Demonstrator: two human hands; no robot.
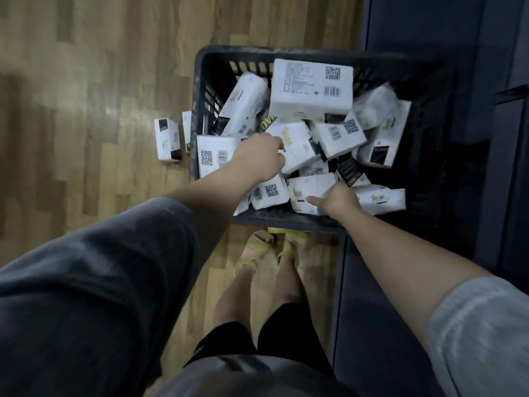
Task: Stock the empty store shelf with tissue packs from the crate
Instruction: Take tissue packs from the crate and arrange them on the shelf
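Tissue packs [297, 147] under both hands' grip, inside crate [206, 70].

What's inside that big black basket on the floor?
The black plastic crate holds a jumbled pile of white tissue packs. The left hand and right hand each grip one. The crate's bottom is covered by packs.

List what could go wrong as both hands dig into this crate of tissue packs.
1. The packs lie jumbled and tilted in the crate; lifting the pack under the left hand may shift its neighbours.
2. The right hand grips a pack by the near rim; it could slip out over the edge.
3. Two loose packs on the floor left of the crate could be stepped on.
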